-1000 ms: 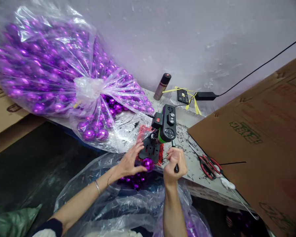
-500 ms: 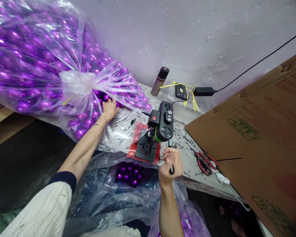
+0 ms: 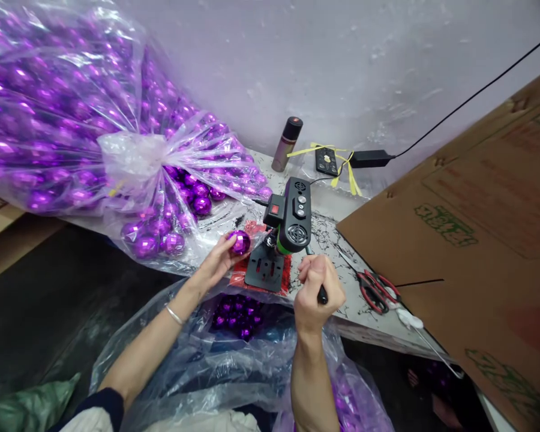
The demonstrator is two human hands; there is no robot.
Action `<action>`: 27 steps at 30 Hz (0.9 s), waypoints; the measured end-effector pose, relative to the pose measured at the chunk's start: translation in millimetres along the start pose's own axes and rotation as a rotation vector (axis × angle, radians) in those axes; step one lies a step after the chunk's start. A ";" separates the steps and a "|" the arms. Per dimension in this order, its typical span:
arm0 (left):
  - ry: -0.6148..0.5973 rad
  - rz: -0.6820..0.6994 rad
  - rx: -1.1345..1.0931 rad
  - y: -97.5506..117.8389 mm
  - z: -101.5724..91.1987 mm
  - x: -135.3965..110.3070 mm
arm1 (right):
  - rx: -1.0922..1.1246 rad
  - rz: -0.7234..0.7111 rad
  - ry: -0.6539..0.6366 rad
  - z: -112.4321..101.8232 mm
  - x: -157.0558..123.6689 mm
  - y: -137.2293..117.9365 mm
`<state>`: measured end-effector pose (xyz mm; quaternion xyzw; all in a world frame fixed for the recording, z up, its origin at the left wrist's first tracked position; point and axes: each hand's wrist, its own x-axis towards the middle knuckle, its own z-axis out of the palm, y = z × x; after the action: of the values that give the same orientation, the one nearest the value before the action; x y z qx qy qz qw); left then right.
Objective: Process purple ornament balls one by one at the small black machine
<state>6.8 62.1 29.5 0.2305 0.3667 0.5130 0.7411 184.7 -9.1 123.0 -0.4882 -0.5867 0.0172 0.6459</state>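
Note:
A shiny purple faceted ball (image 3: 240,242) is pinched in the fingers of my left hand (image 3: 219,259), just left of a small bench drill press (image 3: 298,213). My right hand (image 3: 318,292) is closed around the black-gripped lever (image 3: 323,295) on the press's right side. The press has a black slotted base (image 3: 264,271) on a red sheet (image 3: 239,274). Left of it, a big clear plastic bag (image 3: 132,159) full of purple balls lies on the bench, its torn side showing loose balls (image 3: 201,205). More balls (image 3: 237,315) lie in an open plastic bag below the bench edge.
Behind the press stand a dark spray-can-like cylinder (image 3: 288,144), a black phone-like slab (image 3: 326,160) with yellow strips, and a power adapter (image 3: 369,158). Red-handled scissors (image 3: 378,292) lie beside a large cardboard box (image 3: 477,240). Black shavings (image 3: 326,240) litter the bench.
My left hand has come out of the torn bag with a purple ball and moved right and down toward the press. My right hand still grips the lever, which has shifted slightly.

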 end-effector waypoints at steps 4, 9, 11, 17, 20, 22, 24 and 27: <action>0.036 0.002 0.089 -29.4 8.4 4.3 | 0.017 -0.012 -0.006 0.2 3.5 -0.3; 0.088 0.234 0.331 -55.8 13.1 12.0 | -0.007 -0.034 -0.012 -0.5 -0.7 3.3; 0.078 0.343 0.482 -65.2 13.8 11.8 | -0.025 -0.038 -0.019 -1.3 -2.1 4.1; 0.099 0.574 0.928 -87.2 8.8 7.7 | -0.004 -0.048 -0.034 -3.1 0.2 3.3; 0.041 0.644 1.077 -88.8 7.5 10.6 | 0.008 -0.033 -0.032 -2.6 2.1 2.0; -0.002 0.687 1.139 -87.4 8.4 12.9 | -0.004 -0.024 -0.027 -2.1 2.9 1.2; -0.063 0.719 1.175 -85.9 9.3 14.4 | -0.012 -0.027 -0.020 -2.0 3.1 0.9; -0.137 0.749 1.193 -85.7 8.5 15.1 | -0.012 -0.050 -0.023 -3.2 1.1 2.3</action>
<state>67.2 45.0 -31.3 0.7396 0.4339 0.4293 0.2834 188.8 -9.2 122.8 -0.4770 -0.6060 0.0032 0.6366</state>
